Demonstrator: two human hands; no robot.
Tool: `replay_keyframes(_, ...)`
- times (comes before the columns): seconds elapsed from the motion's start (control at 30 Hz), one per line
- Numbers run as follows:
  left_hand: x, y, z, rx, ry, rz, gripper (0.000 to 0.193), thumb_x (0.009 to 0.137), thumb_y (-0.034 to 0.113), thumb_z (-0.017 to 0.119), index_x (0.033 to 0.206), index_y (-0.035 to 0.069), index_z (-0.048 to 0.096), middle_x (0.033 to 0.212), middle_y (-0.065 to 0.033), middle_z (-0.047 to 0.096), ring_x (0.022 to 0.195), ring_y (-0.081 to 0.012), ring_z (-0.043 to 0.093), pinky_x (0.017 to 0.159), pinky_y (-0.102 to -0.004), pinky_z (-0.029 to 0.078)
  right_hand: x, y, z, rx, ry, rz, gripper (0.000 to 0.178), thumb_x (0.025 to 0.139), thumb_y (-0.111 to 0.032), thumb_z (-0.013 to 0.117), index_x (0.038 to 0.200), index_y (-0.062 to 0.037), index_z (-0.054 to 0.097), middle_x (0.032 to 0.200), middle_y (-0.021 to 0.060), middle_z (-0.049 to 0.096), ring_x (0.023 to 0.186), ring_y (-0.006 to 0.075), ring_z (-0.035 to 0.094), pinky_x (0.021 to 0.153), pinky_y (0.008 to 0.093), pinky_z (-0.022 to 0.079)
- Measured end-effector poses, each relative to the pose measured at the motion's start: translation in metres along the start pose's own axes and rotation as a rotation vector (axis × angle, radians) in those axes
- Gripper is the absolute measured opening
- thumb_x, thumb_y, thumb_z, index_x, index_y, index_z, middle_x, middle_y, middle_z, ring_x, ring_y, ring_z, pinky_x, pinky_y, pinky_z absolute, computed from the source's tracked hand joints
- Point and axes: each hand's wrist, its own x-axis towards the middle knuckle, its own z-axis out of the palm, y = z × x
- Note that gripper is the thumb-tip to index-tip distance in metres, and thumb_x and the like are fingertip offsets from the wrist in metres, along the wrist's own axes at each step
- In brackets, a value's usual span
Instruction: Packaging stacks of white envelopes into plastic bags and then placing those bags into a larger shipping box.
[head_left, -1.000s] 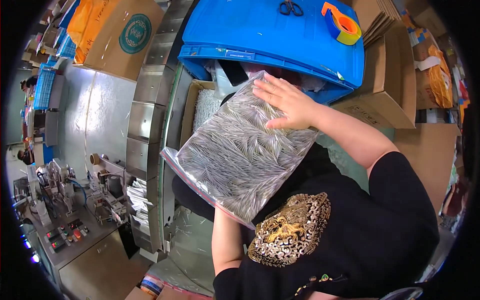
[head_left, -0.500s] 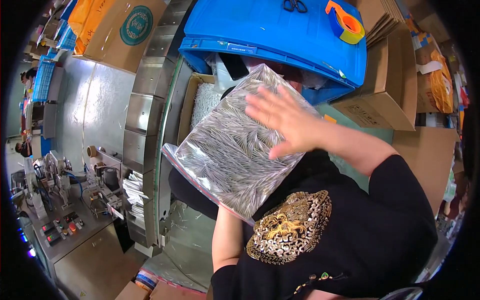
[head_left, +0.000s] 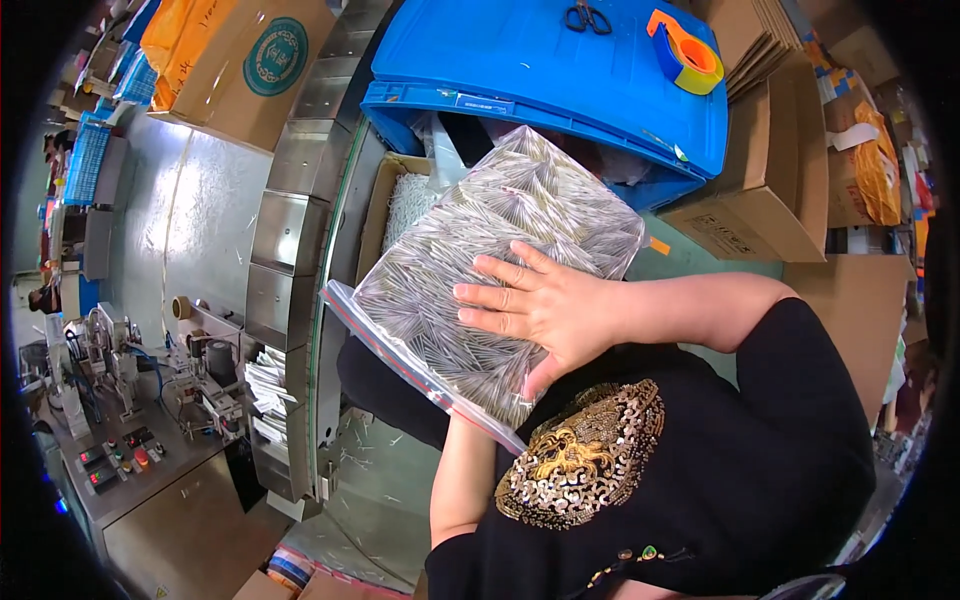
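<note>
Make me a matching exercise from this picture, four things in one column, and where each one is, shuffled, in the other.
Things:
1. scissors
2. tape dispenser
3. right hand
4. clear bag of thin white sticks

Places:
A. flat on the bag
B. lid of the blue crate, near the top edge
C. held against the person's chest
D. crate lid, right corner

Pairs: 1-B, 2-D, 3-A, 4-C

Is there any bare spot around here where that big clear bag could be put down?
The blue lid is mostly bare between the scissors and tape dispenser. The grey metal surface left of the steel drawers is open. The machine bench is crowded. The right hand presses the bag.
</note>
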Motion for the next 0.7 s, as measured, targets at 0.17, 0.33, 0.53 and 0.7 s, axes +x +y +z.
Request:
replay_keyframes(0.17,0.001,-0.001,-0.005,0.057,0.018,0.040,0.062,0.093,0.044,0.032,0.143,0.013,0.012,0.148,-0.0061,0.012,0.136,-0.0230,0.012,0.111,-0.0396,0.009,0.008,-0.027,0.012,0.045,0.025,-0.085,0.094,0.068,-0.073,0.049,0.139,-0.0152,0.028,0.146,0.0111,0.022,0.134,0.0388,0.016,0.102,0.0606,0.008)
replay_keyframes(0.33,-0.013,-0.006,-0.011,0.116,0.031,0.047,0.063,0.093,0.046,0.031,0.143,0.013,0.012,0.149,-0.0059,0.011,0.137,-0.0230,0.010,0.111,-0.0399,0.008,0.002,-0.034,0.021,0.007,0.080,-0.090,0.093,0.069,-0.074,0.045,0.140,-0.0164,0.027,0.145,0.0117,0.024,0.133,0.0383,0.017,0.102,0.0598,0.010)
replay_keyframes(0.53,-0.001,-0.004,-0.012,0.172,0.034,0.039,0.064,0.093,0.049,0.029,0.143,0.013,0.012,0.149,-0.0055,0.010,0.137,-0.0230,0.008,0.111,-0.0402,0.007,0.015,-0.025,0.017,-0.014,0.089,-0.085,0.088,0.073,-0.071,0.044,0.139,-0.0154,0.028,0.145,0.0118,0.024,0.133,0.0362,0.019,0.102,0.0585,0.012)
replay_keyframes(0.7,-0.010,-0.012,-0.018,0.230,0.047,0.056,0.064,0.092,0.051,0.027,0.143,0.014,0.013,0.149,-0.0053,0.010,0.137,-0.0231,0.007,0.111,-0.0404,0.006,0.010,-0.030,0.026,0.009,0.124,-0.094,0.087,0.074,-0.069,0.045,0.139,-0.0145,0.027,0.145,0.0123,0.023,0.133,0.0366,0.020,0.103,0.0573,0.012)
